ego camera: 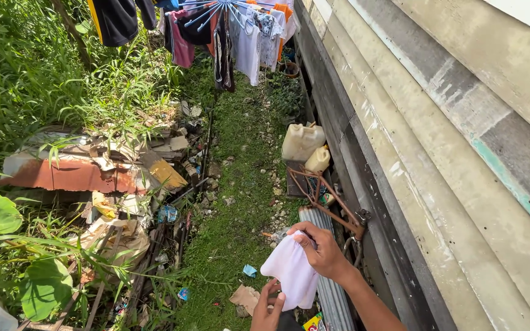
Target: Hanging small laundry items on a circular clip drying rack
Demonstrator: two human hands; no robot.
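Your right hand (323,251) pinches the top of the white cloth (292,273) | your left hand (268,309) closes on its lower edge | cloth hangs between them above grass (234,184), beside the wall (437,153).

The right hand (323,251) is reaching in from the lower right on a bare forearm, its wrist bending and its fingers curling down into a pinching grip at about mid-height of the lower frame. The left hand (267,309) is rising from the bottom edge just below and to the left of it, palm turning upward, with fingers spreading and thumb pointing up, gripping from beneath
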